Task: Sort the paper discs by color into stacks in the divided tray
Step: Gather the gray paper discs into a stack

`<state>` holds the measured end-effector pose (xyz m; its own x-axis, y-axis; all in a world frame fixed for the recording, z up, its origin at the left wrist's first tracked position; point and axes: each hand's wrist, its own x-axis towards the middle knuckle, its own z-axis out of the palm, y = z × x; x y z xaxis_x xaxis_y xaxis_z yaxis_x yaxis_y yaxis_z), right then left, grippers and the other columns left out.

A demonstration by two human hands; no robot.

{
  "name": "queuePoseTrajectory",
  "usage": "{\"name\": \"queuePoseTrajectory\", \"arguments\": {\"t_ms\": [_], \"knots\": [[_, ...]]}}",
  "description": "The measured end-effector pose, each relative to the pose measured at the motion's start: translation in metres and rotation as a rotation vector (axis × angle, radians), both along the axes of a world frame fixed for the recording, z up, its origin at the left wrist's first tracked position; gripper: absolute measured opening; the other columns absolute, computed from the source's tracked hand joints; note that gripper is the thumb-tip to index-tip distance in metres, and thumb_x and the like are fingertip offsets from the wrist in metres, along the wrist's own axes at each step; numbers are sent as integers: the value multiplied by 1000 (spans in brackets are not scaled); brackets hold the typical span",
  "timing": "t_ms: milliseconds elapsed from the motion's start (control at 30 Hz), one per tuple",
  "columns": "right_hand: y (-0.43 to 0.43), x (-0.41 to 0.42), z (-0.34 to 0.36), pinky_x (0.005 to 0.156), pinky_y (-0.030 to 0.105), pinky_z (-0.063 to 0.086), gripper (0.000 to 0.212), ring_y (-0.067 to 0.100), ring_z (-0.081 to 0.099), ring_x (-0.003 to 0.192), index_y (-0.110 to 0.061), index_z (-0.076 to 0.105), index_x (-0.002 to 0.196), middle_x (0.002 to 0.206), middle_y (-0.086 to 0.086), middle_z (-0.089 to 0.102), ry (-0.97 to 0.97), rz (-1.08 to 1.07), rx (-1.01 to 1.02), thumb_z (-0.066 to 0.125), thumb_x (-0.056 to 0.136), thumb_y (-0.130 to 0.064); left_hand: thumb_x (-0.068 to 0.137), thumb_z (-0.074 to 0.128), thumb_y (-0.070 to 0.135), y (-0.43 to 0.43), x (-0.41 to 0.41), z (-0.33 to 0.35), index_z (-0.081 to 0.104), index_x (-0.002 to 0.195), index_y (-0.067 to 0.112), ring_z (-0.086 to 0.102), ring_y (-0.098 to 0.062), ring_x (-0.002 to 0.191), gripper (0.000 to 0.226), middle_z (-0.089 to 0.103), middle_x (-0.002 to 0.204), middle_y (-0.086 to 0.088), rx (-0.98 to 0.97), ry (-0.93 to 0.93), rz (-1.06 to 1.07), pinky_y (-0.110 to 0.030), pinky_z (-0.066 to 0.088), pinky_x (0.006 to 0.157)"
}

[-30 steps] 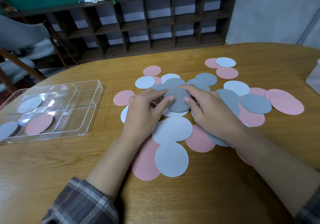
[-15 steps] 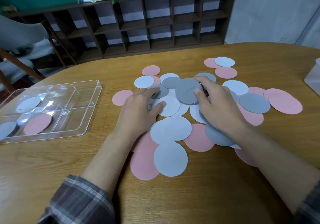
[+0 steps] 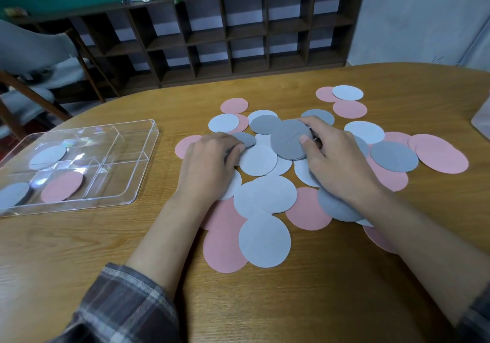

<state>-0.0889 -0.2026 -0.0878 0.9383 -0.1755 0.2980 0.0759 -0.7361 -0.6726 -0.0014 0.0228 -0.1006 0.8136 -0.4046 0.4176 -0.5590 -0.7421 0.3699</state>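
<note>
Right hand (image 3: 342, 162) pinching grey disc stack (image 3: 287, 144), thumb on top. Left hand (image 3: 209, 165) palm-down, fingers curled onto another grey disc (image 3: 246, 138); grip not discernible. Divided tray (image 3: 147, 163) well apart, left.

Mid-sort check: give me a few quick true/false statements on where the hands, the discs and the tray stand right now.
1. The right hand pinches dark grey discs. True.
2. The divided tray sits to the right of the loose discs. False: it sits to their left.
3. A pink disc lies in the tray. True.
4. The left hand lifts a pink disc into the air. False: it rests on the loose discs, fingertips on a grey disc.
5. Every disc is already in the tray. False: many pink, light and dark grey ones lie on the table.
</note>
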Motion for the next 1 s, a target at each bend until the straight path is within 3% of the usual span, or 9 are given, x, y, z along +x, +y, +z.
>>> {"name": "queuePoseTrajectory", "arguments": {"t_ms": [100, 267, 400, 467, 567, 700, 833, 900, 1000], "knots": [[0, 0, 1, 75, 13, 48, 38, 14, 54, 119, -28, 50, 145, 129, -1, 62, -4, 2, 24, 47, 108, -19, 104, 53, 29, -3, -5, 4, 74, 96, 17, 62, -27, 81, 26, 72, 86, 1, -38, -106, 28, -41, 45, 68], [1, 0, 2, 87, 37, 55, 37, 15, 54, 116, -29, 50, 144, 126, -3, 61, -25, 26, 40, 45, 109, -19, 107, 56, 23, -6, -10, 12, 71, 98, 10, 55, -20, 79, 21, 65, 88, -1, -209, -296, 26, -28, 40, 66], [1, -1, 2, 81, 30, 52, 35, 14, 55, 114, -28, 53, 141, 121, -4, 62, -28, 55, 61, 43, 109, -18, 106, 58, 13, -12, -19, 20, 71, 97, 8, 49, -8, 73, 16, 60, 84, 5, -362, -271, -45, -12, 36, 69], [1, -1, 2, 83, 32, 51, 34, 14, 56, 111, -29, 55, 139, 119, -4, 63, -34, 67, 78, 41, 109, -17, 105, 60, 13, -16, -22, 19, 72, 96, 7, 53, -7, 70, 16, 60, 80, 11, -407, -191, -89, -16, 41, 67], [3, -1, 4, 80, 33, 48, 35, 13, 57, 103, -31, 58, 135, 109, -8, 65, -46, 86, 92, 39, 109, -16, 104, 62, 16, -20, -25, 16, 74, 96, 9, 62, -12, 62, 16, 65, 71, 10, -432, -47, -138, -33, 52, 62], [5, -2, 3, 71, 23, 38, 34, 9, 52, 88, -31, 59, 135, 86, -24, 52, -42, 122, 110, 38, 110, -20, 100, 68, 18, -25, -30, 11, 76, 109, 12, 71, -16, 64, 13, 73, 81, 1, -470, 67, -179, -35, 59, 60], [7, -4, 4, 69, 28, 44, 35, 4, 54, 79, -31, 61, 134, 76, -25, 55, -39, 154, 161, 35, 111, -28, 96, 74, 23, -26, -29, 10, 79, 104, 13, 73, -19, 67, 13, 75, 86, -1, -504, 121, -137, -42, 61, 64], [9, -5, 5, 68, 32, 48, 34, 6, 57, 78, -32, 59, 136, 78, -23, 60, -9, 175, 172, 37, 111, -33, 94, 77, 24, -26, -29, 10, 77, 97, 12, 73, -19, 63, 12, 74, 82, -2, -534, 149, -118, -43, 60, 63], [9, -5, 7, 69, 26, 48, 33, 10, 58, 93, -33, 51, 141, 105, -5, 65, 37, 185, 48, 45, 108, -33, 94, 77, 25, -27, -30, 11, 76, 94, 13, 73, -16, 61, 12, 73, 78, -2, -535, 180, -118, -40, 60, 62]]}}
